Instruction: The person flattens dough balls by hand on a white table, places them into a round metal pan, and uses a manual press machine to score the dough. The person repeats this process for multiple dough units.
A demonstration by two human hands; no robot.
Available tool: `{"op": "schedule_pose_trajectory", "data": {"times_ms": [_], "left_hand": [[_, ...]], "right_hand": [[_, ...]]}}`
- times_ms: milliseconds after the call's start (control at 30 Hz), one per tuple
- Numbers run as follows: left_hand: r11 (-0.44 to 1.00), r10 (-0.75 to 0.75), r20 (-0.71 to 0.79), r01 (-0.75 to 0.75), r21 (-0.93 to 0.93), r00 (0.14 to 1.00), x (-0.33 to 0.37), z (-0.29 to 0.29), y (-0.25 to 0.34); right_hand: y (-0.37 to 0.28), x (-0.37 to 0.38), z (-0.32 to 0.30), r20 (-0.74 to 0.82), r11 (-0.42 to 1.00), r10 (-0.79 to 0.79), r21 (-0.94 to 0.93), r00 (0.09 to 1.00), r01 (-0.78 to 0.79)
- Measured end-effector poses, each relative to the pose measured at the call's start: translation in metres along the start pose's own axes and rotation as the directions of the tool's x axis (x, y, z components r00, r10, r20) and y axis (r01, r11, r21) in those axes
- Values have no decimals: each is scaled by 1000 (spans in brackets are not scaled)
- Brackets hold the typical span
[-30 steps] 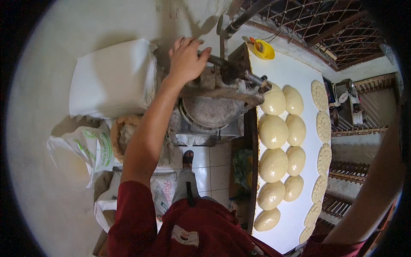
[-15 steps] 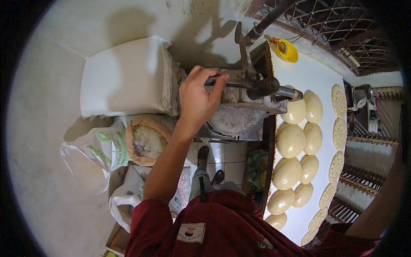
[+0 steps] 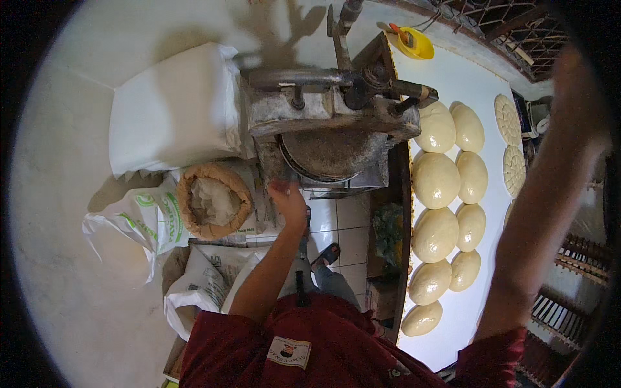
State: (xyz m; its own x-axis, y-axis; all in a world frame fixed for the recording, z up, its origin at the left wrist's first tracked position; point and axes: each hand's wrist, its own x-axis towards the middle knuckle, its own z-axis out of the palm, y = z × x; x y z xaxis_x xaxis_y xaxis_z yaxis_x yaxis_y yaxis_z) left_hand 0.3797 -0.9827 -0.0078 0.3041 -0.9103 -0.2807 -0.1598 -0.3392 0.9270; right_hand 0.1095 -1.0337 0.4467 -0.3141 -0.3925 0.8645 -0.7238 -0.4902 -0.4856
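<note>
My left hand [image 3: 288,202] is just below the round plate of a heavy, worn metal dough press [image 3: 333,152], off its handle. Its fingers look loosely apart, slightly blurred, with nothing seen in them. The thick bar handle [image 3: 297,79] lies across the top of the press. My right arm [image 3: 537,233] reaches up along the right side, over the white table; my right hand [image 3: 572,71] is a dark blur at the upper right rim, its fingers not readable. Smooth, shiny dough balls [image 3: 436,180] stand in two rows beside the press.
Scored flat dough rounds [image 3: 508,119] lie along the far side of the white table [image 3: 479,284]. A yellow scoop [image 3: 417,44] with a brush sits at its back corner. On the left are a large white sack [image 3: 174,107], an open brown sack [image 3: 213,204] and plastic bags [image 3: 139,223].
My left hand has let go of the bar handle and come down below the round plate. My right arm has swung up over the table's right side. The view has shifted.
</note>
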Motion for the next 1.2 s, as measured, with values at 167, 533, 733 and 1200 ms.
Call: {"op": "schedule_pose_trajectory", "data": {"times_ms": [167, 533, 733, 1200], "left_hand": [[697, -524, 577, 705, -132, 626, -37, 52, -137], [733, -423, 399, 566, -377, 813, -39, 95, -130], [729, -456, 359, 574, -373, 814, -50, 51, -104], [942, -192, 368, 66, 329, 910, -77, -257, -144]], "right_hand": [[11, -266, -56, -7, 865, 481, -159, 877, -475], [-99, -568, -124, 171, 158, 982, -508, 81, -847], [-21, -626, -109, 123, -52, 983, -518, -134, -854], [17, -615, -93, 129, -137, 967, -460, -219, -877]]}}
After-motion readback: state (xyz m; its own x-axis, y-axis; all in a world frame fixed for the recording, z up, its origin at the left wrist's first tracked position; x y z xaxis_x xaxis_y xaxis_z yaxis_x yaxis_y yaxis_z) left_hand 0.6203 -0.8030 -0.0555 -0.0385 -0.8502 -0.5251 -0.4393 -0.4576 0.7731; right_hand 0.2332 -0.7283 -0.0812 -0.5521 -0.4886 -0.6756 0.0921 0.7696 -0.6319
